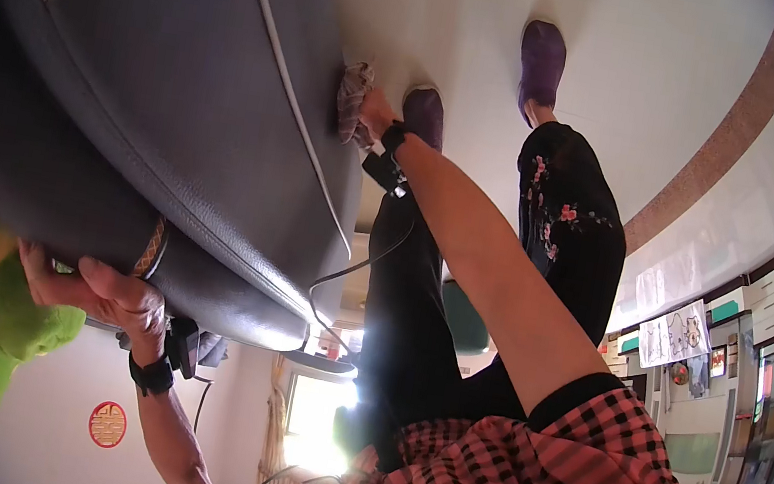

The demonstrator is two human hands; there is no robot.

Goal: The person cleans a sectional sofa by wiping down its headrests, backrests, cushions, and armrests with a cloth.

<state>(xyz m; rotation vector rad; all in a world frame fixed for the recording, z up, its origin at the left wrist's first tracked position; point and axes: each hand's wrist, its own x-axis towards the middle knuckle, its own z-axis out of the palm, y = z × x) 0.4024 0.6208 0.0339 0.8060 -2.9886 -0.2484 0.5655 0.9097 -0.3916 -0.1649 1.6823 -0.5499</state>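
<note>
At the left, a dark grey leather sofa (170, 76) with light piping fills the view. My left hand (106, 292) rests against its padded edge, fingers apart, beside a patterned band (150, 248) on the leather. Higher up, my right hand (376, 117) is closed round a crumpled striped cloth (353, 100), which is next to the sofa's lower side, near the floor. Both wrists wear black straps with small devices, and a thin black cable runs from the right one.
My purple shoes (541, 62) stand on the pale floor (642, 39), which has a brown strip (726, 144). A green object (0, 323) lies beside the sofa. Shelves (702, 393) are at the right; a bright window (318, 424) and a red round wall decoration (108, 424) appear lower down.
</note>
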